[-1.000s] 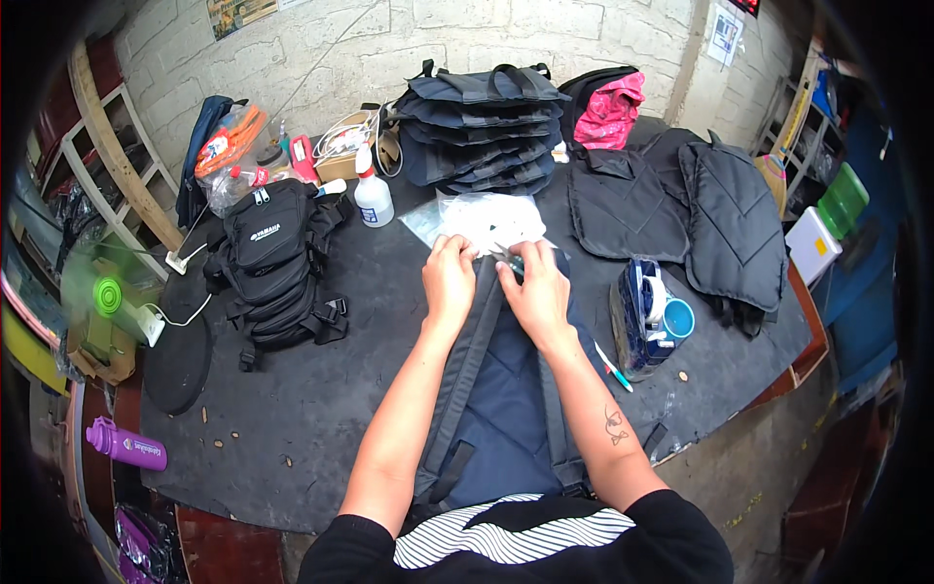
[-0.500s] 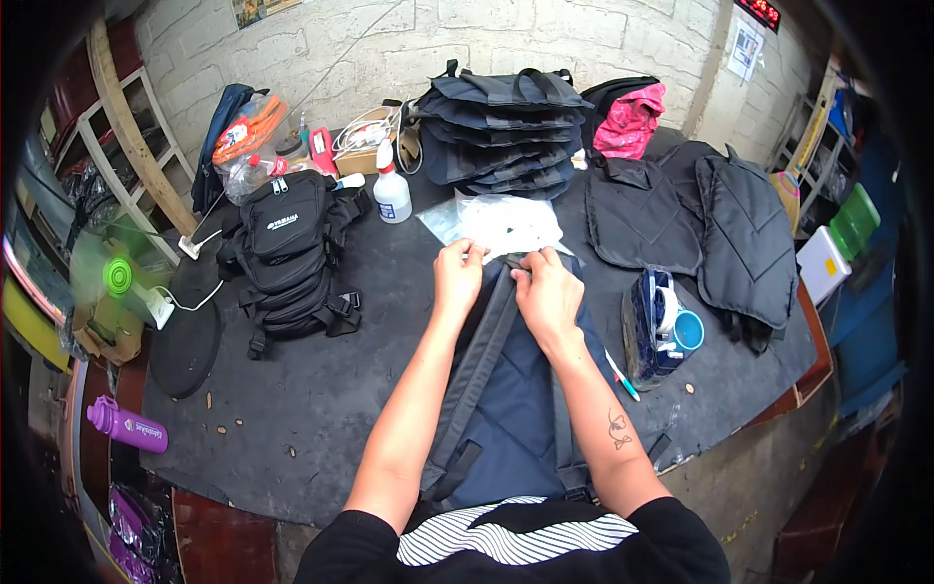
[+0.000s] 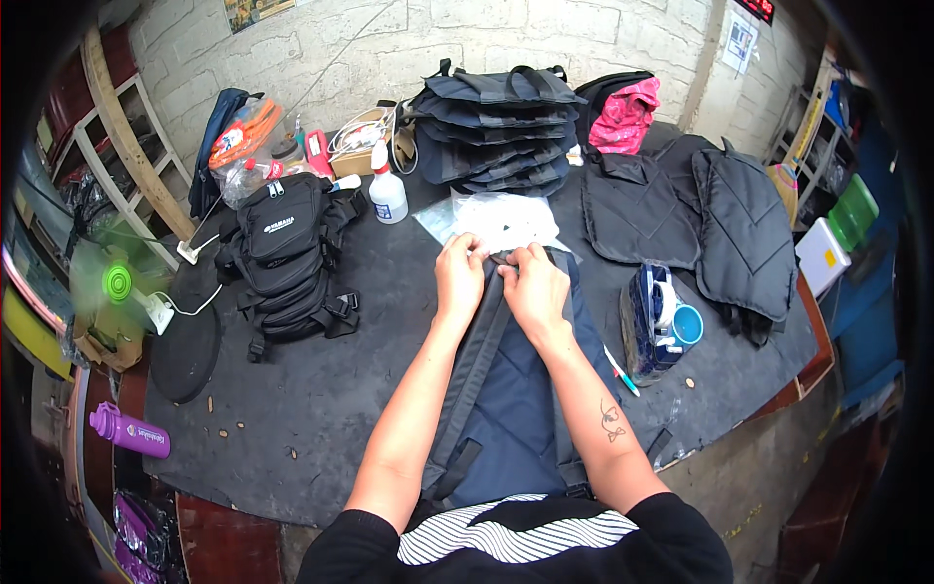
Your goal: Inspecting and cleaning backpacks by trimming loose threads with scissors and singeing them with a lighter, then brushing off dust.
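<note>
A dark navy backpack [image 3: 516,419] with grey-black shoulder straps lies on the table in front of me, its lower end close to my body. My left hand [image 3: 459,280] is closed in a pinch at the backpack's top edge. Beside it, my right hand [image 3: 535,290] pinches the same edge, where a padded strap [image 3: 477,370] meets the top. The fingertips nearly meet, and they hide the exact bit of fabric between them. Just beyond the hands lies a clear plastic bag [image 3: 501,219] with white pieces in it.
Black bags [image 3: 287,253] are stacked at left, near a spray bottle [image 3: 387,190]. Navy bag pieces [image 3: 496,127] are piled at the back. Quilted black panels [image 3: 744,234], a dark blue case [image 3: 647,321] and a pen [image 3: 623,375] lie right. A fan [image 3: 117,282] stands left.
My right hand has shifted slightly left, closer to my left hand at the backpack's top edge. The view has moved a little; the other things stay in place.
</note>
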Available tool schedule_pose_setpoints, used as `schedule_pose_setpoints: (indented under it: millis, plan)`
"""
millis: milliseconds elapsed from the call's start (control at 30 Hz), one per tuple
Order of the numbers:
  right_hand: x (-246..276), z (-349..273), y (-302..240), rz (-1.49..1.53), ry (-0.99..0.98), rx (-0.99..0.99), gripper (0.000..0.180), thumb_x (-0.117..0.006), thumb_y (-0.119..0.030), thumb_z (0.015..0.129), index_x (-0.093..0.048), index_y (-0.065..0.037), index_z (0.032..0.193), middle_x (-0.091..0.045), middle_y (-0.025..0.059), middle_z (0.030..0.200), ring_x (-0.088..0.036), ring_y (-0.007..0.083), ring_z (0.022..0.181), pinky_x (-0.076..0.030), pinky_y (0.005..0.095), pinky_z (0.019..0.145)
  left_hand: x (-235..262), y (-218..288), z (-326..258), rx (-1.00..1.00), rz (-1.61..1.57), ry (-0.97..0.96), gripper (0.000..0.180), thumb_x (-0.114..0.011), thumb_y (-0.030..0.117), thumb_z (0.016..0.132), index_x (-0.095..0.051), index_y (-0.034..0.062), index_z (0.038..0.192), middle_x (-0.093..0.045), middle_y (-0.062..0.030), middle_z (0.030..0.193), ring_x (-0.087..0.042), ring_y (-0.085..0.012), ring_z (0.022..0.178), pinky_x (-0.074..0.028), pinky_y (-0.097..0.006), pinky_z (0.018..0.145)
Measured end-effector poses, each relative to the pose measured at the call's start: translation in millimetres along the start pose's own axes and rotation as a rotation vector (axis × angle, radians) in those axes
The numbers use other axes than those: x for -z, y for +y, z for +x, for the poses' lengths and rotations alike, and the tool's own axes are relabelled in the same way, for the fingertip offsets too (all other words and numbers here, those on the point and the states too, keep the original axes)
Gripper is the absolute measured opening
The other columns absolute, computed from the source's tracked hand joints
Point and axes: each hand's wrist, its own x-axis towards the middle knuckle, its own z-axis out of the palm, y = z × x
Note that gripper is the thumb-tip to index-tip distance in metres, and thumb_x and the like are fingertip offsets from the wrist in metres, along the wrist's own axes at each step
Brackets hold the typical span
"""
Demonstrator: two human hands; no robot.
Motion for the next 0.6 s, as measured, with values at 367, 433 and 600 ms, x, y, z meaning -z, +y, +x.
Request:
schedule_pose_setpoints:
  millis: [367,433,600]
  plan:
    - [-36.7,-43.1,6.4,0.386,-0.171,-0.116,0.059,-0.073,-0.030,0.076,-0.044,-0.005,0.121,-0.049,0.0161,0.111,-0.059,0.0338,0.097,-0.049,0.0419,0.080,58.3,-78.6,-1.2,1.059,-1.048,-0.596,0.042,-0.042,0.036,0.097,-0.051,0.0002,0.119,-0.062,-0.0142,0.100,-0.062,-0.0227,0.089,-0.051,-0.034,0.080]
    - [-44.1,-44.0,4.4,0.404,-0.183,-0.114,0.052,-0.071,-0.027,0.077,-0.046,-0.005,0.117,-0.051,0.0152,0.107,-0.060,0.0331,0.095,-0.049,0.0417,0.079,54.6,-80.1,-8.3,1.067,-1.040,-0.520,0.033,-0.054,0.028,0.093,-0.055,0.0000,0.112,-0.064,-0.0107,0.094,-0.063,-0.0198,0.082,-0.052,-0.032,0.076]
    - [-47.0,-32.6,-4.2,0.266,-0.094,0.040,0.025,-0.065,-0.016,0.080,-0.055,-0.006,0.100,-0.054,0.0124,0.094,-0.061,0.0339,0.079,-0.049,0.0410,0.070,40.7,-73.6,-19.1,0.712,-0.541,-0.271,0.011,-0.068,0.010,0.082,-0.064,0.0001,0.086,-0.061,-0.0020,0.071,-0.056,-0.0085,0.059,-0.045,-0.021,0.052]
